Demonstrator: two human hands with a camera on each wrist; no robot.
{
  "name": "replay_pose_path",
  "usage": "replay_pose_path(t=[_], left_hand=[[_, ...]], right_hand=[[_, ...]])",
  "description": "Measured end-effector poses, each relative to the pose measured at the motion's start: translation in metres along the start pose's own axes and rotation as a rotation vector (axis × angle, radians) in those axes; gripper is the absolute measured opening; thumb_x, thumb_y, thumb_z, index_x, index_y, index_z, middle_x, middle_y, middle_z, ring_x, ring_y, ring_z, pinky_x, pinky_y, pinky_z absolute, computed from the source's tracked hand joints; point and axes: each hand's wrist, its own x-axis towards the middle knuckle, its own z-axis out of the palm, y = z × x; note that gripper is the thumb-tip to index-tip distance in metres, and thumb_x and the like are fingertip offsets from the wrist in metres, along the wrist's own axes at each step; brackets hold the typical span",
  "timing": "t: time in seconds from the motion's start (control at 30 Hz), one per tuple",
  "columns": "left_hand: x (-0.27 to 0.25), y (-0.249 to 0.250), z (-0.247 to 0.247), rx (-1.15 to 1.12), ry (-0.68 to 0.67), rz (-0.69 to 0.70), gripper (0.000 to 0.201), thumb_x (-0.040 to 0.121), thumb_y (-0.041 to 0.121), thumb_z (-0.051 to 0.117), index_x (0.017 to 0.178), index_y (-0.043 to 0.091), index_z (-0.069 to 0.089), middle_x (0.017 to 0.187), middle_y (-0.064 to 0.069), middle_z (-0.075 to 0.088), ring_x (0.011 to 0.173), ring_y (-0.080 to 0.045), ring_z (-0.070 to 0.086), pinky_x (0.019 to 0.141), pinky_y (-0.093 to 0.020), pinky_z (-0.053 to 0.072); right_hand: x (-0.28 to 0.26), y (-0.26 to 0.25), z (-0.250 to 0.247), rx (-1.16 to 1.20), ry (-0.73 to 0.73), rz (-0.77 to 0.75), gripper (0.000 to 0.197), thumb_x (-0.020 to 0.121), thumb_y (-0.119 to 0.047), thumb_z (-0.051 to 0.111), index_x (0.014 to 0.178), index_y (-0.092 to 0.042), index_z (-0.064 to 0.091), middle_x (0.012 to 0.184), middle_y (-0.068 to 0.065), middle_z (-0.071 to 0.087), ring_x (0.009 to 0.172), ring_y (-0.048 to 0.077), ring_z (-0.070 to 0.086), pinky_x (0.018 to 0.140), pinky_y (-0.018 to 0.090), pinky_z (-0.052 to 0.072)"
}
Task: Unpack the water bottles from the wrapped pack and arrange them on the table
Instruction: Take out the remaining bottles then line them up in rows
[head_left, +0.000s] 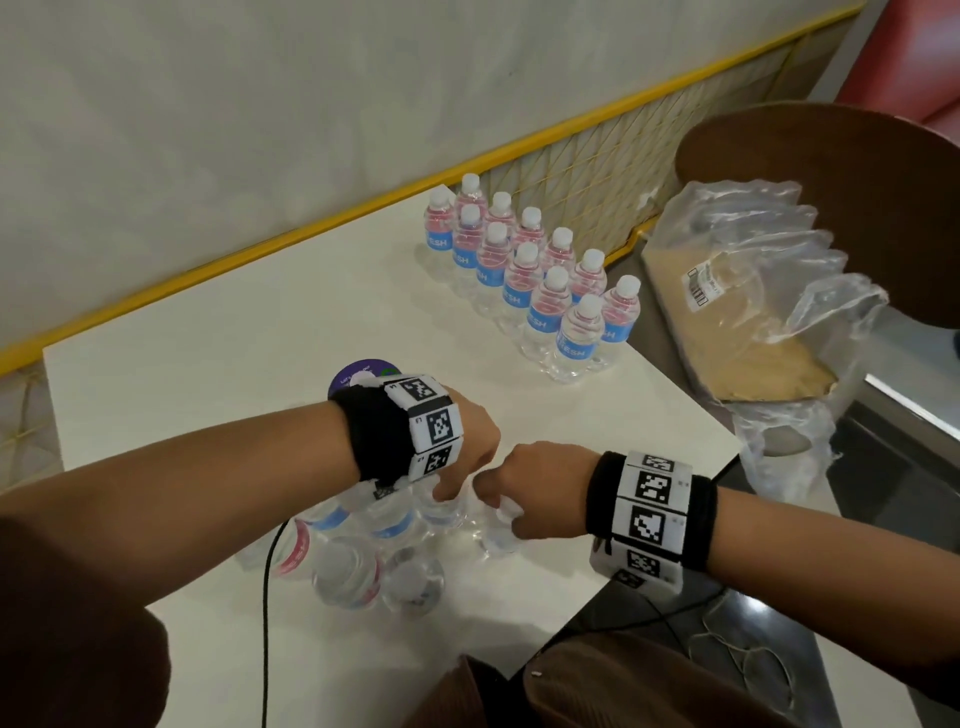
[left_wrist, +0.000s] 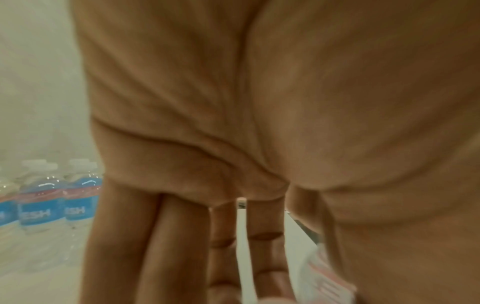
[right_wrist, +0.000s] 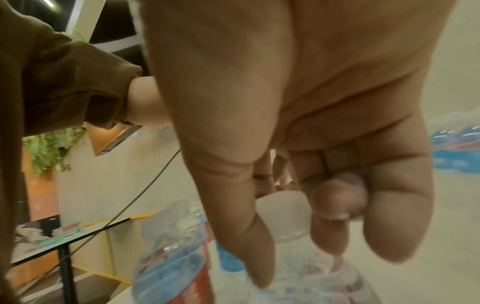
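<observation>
Several water bottles with blue labels and white caps stand in two rows (head_left: 540, 280) at the back right of the white table (head_left: 208, 364); they also show blurred in the left wrist view (left_wrist: 41, 209). A cluster of bottles (head_left: 358, 551) sits at the front beneath my hands; I cannot tell whether film still wraps it. My left hand (head_left: 452, 488) reaches down onto a bottle (head_left: 441, 514) at the cluster's right end, its fingers (left_wrist: 262, 257) and thumb on either side of it. My right hand (head_left: 511, 512) grips the white cap (right_wrist: 283, 207) of a separate bottle (head_left: 498, 540) standing just right of the cluster.
A crumpled clear plastic wrap (head_left: 769, 249) with a cardboard tray (head_left: 737, 343) lies on the brown chair right of the table. A round purple disc (head_left: 363, 371) lies behind my left wrist. A black cable (head_left: 267, 597) hangs over the front edge. The wall with yellow trim (head_left: 311, 234) borders the table's far side.
</observation>
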Motion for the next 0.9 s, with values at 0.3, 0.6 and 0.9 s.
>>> replay_pose_path(t=[0.3, 0.6, 0.9], left_hand=[[0.029, -0.034, -0.032, -0.297, 0.275, -0.063, 0.026, 0.076, 0.018, 0.070, 0.098, 0.006, 0.065, 0.078, -0.002, 0.057, 0.070, -0.020, 0.052, 0.050, -0.022, 0.036], [0.061, -0.136, -0.055, -0.491, 0.465, -0.349, 0.021, 0.079, 0.019, 0.071, 0.095, 0.008, 0.064, 0.096, -0.010, 0.061, 0.082, -0.024, 0.055, 0.070, -0.030, 0.044], [0.078, -0.226, -0.053, -0.578, 0.670, -0.493, 0.036, 0.076, 0.016, 0.075, 0.110, 0.007, 0.065, 0.114, -0.013, 0.066, 0.106, -0.031, 0.061, 0.081, -0.032, 0.047]], right_hand=[[0.026, 0.076, -0.033, -0.012, 0.084, 0.191, 0.029, 0.086, -0.015, 0.053, 0.114, -0.019, 0.052, 0.083, 0.001, 0.046, 0.077, 0.023, 0.048, 0.066, 0.029, 0.038], [0.102, 0.123, -0.091, -0.063, 0.216, 0.215, 0.031, 0.089, -0.012, 0.053, 0.120, -0.019, 0.054, 0.111, 0.011, 0.059, 0.102, 0.027, 0.055, 0.072, 0.029, 0.037], [0.182, 0.144, -0.143, -0.102, 0.285, 0.231, 0.037, 0.091, -0.006, 0.050, 0.125, -0.019, 0.055, 0.121, 0.015, 0.054, 0.108, 0.032, 0.056, 0.084, 0.034, 0.045]])
